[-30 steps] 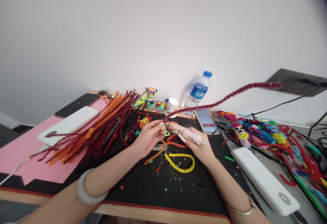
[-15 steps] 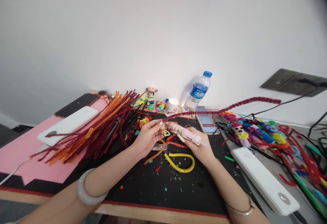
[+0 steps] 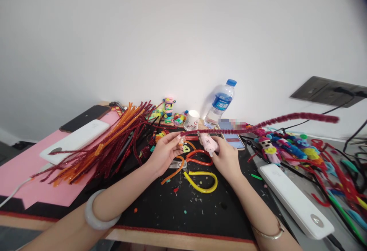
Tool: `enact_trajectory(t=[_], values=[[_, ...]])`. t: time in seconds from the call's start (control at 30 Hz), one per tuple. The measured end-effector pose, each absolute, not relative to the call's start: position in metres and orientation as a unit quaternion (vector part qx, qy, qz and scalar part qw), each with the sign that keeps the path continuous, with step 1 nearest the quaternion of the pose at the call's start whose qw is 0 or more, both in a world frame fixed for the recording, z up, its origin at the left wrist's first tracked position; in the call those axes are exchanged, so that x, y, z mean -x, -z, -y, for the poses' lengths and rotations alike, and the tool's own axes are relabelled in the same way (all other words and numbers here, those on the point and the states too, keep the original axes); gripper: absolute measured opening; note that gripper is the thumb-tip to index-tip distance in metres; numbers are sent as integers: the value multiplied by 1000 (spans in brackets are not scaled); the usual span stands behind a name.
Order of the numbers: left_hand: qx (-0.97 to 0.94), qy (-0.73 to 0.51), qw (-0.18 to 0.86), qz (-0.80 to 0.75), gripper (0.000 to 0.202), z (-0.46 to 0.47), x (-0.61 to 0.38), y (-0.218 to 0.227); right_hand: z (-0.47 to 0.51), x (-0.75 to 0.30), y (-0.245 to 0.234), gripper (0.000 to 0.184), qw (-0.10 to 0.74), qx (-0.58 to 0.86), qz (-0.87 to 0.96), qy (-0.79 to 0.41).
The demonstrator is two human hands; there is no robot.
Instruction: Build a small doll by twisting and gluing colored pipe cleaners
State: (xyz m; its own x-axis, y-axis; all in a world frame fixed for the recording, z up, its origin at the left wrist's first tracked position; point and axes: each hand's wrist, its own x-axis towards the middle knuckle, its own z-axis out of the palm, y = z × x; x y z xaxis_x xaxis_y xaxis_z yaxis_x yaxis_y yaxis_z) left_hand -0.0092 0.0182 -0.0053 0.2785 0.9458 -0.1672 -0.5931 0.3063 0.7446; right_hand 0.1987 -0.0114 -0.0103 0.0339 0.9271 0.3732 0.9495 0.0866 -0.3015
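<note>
My left hand point(image 3: 165, 152) pinches one end of a long dark red pipe cleaner point(image 3: 286, 120) between thumb and fingertips. The rest of the stem stretches far to the right, above my other hand. A small orange and whitish bit shows at the left fingertips, too small to make out. My right hand point(image 3: 228, 161) is wrapped around a pink hot glue gun point(image 3: 208, 143), which lies just under the stem. Below both hands rest scissors point(image 3: 197, 163) with red and yellow handles, and a bent orange pipe cleaner point(image 3: 175, 176) crosses them.
Red and orange pipe cleaners point(image 3: 109, 148) are heaped at left on pink sheets point(image 3: 65, 190), beside a white power bank point(image 3: 74, 140) and a dark phone point(image 3: 84, 117). Behind stand a paper cup point(image 3: 191, 120) and a water bottle point(image 3: 219, 104). Fuzzy dolls point(image 3: 286, 149) and another power bank point(image 3: 298, 201) lie right.
The glue gun has turned in my right hand and pulled away from the left fingertips. The pipe cleaner has straightened and now reaches further right. My left hand has barely moved.
</note>
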Motion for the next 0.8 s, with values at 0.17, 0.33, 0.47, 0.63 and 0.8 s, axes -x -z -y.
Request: enact_trajectory(t=[0.17, 0.33, 0.47, 0.63, 0.8], values=[[-357, -504, 720, -317, 25, -15, 8, 4, 11, -196, 17, 46, 169, 720, 672, 31], [-442, -504, 642, -372, 28, -12, 7, 4, 18, -187, 4, 50, 235, 682, 691, 36], [-501, -496, 603, -373, 28, -9, 7, 1, 28, -173, -6, 33, 333, 565, 754, -44], [-541, -472, 594, -363, 28, -8, 7, 0, 38, -161, -6, 20, 459, 453, 755, -121], [-477, -464, 670, -329, 25, -8, 4, 4, 41, -160, -8, 23, 488, 444, 738, -145]])
